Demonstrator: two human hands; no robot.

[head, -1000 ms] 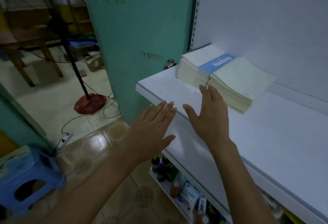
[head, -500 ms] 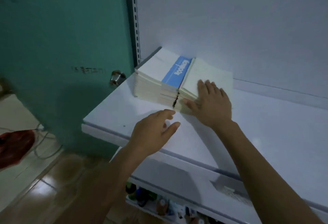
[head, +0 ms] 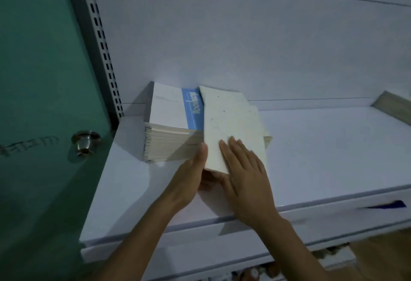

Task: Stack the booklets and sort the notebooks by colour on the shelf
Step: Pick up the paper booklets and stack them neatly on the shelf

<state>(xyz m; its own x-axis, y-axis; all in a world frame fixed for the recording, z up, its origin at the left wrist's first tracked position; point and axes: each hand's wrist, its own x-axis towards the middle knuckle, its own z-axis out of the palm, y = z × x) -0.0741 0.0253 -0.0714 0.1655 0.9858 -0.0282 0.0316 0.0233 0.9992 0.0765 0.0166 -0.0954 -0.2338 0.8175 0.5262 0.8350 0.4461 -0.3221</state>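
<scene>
White shelf [head: 322, 158], right hand [head: 246, 180] flat on cream booklets [head: 231, 120], left hand [head: 189, 180] gripping near edge

On the white shelf [head: 322, 147], a thick stack of booklets [head: 169, 111] with a blue band across its top cover sits against the back panel, and a pile of cream booklets [head: 231, 120] touches its right side. The right hand [head: 242, 176] lies flat on the cream pile's top, fingers straight. The left hand [head: 191, 178] is at that pile's near left corner, thumb up along its side, with its fingers partly hidden beneath the right hand.
</scene>
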